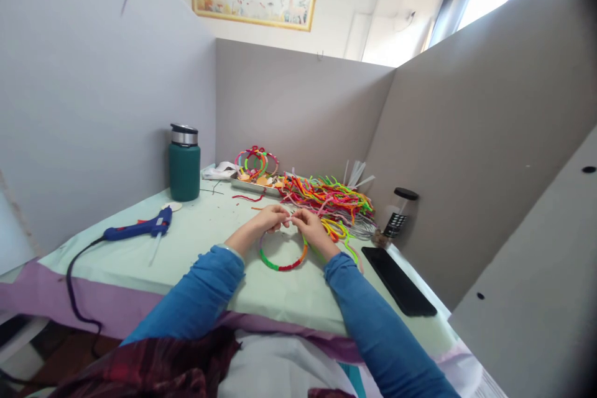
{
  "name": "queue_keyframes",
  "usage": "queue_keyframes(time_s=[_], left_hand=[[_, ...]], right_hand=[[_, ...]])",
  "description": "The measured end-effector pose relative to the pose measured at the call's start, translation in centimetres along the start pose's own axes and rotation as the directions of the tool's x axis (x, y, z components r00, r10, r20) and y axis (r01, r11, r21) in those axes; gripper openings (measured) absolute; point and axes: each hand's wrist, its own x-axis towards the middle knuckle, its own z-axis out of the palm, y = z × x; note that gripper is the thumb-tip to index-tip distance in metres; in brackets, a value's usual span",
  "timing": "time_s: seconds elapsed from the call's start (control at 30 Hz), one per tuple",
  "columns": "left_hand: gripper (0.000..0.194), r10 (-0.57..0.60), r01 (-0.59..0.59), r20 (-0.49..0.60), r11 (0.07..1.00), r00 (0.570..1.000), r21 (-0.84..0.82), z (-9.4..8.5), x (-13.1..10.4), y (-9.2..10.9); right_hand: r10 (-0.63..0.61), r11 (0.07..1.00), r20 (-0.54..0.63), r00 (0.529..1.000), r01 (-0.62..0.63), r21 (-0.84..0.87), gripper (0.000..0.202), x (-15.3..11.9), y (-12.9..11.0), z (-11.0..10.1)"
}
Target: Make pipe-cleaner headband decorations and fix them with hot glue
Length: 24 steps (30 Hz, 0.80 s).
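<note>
A ring wrapped in coloured pipe cleaners, with green, red and orange sections, hangs down over the table toward me. My left hand pinches its far side between thumb and fingers. Close beside it, my right hand is also closed at the top of the ring, fingertips nearly touching the left ones. A bit of pink shows between the fingertips; whether it is a loose end or part of the wrapping, I cannot tell. Yellow and green pipe cleaners lie just beyond my right hand.
Behind my hands lies a heap of pipe cleaners. Finished-looking rings stand by a metal tray. To the left are a green bottle and blue glue gun; right, a black phone and a lidded jar. Partitions surround the table.
</note>
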Motion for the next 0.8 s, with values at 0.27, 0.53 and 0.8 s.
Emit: queue_keyframes(time_s=[0.27, 0.53, 0.8], left_hand=[[0.030, -0.019, 0.020, -0.011, 0.995, 1.000, 0.097, -0.2, -0.2, 0.3], [0.034, -0.013, 0.013, -0.006, 0.999, 1.000, 0.039, -0.1, -0.1, 0.5], [0.037, -0.009, 0.009, 0.009, 0.998, 1.000, 0.063, -0.1, -0.3, 0.4]], right_hand=[[0.085, 0.996, 0.010, 0.996, -0.085, 0.031, 0.022, 0.1, -0.5, -0.4], [0.245, 0.914, 0.098, 0.965, -0.264, 0.307, 0.031, -0.3, -1.4, -0.9], [0.346, 0.860, 0.095, 0.934, -0.356, 0.366, 0.025, -0.3, -0.7, -0.5]])
